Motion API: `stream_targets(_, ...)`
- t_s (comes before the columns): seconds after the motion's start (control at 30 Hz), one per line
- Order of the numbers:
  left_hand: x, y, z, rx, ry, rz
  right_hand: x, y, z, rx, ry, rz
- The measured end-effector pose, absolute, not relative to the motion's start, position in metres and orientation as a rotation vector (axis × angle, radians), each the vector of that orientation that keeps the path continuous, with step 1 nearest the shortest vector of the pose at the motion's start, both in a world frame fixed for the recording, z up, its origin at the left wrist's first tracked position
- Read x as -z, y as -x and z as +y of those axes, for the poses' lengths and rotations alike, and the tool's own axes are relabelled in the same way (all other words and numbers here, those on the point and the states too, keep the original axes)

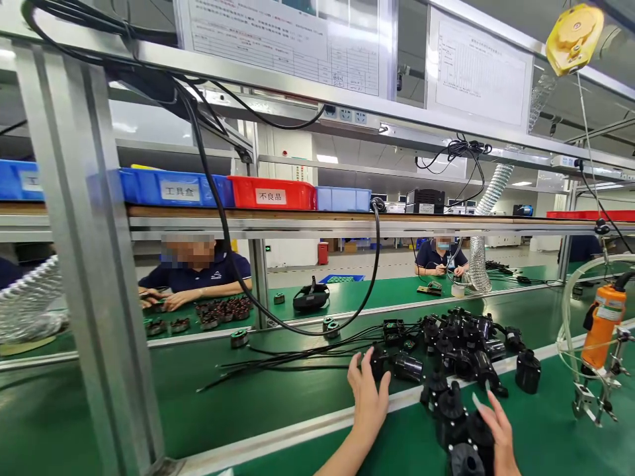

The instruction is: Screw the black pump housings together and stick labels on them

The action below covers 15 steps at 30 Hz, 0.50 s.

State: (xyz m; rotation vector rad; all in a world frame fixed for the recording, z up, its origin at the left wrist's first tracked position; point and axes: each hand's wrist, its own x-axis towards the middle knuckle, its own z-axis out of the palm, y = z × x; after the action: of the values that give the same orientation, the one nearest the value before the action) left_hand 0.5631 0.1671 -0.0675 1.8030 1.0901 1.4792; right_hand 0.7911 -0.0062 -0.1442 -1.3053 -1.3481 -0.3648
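Note:
My left hand (368,395) reaches forward over the white belt rail, its fingers curled round a black pump body (381,362) with thin black wires trailing left. My right hand (499,433) rests at the lower right, fingers bent and touching a cluster of black round pump parts (454,416); whether it grips one I cannot make out. A larger heap of black pump parts (461,340) lies on the green belt just beyond both hands.
An orange electric screwdriver (602,327) hangs at the right over a metal clamp. A thick metal post (94,264) stands at the left. Blue and red bins (272,193) sit on the shelf. Two people work across the far green conveyor (347,297).

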Motion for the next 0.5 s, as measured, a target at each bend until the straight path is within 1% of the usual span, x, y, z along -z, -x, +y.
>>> stream_targets(0.1,0.075,-0.566,0.136,-1.326,-1.867,0.948,0.143,-0.788,0.026,0.382,1.268,-1.364)
stream_targets(0.23,0.085,-0.586,0.119,-1.021,-1.572,0.773,0.138,-0.787,0.068,0.366,1.295,-1.296)
stream_targets(0.3,0.085,-0.6,0.12,-0.994,-1.487,0.698,0.134,-0.789,0.088,0.372,1.333,-1.222)
stream_targets(0.37,0.081,-0.615,0.121,-1.011,-1.523,0.689,0.129,-0.794,0.105,0.399,1.351,-1.18)
stream_targets(0.5,0.071,-0.637,0.105,-1.017,-1.636,0.817,0.12,-0.817,0.119,0.485,1.364,-1.179)
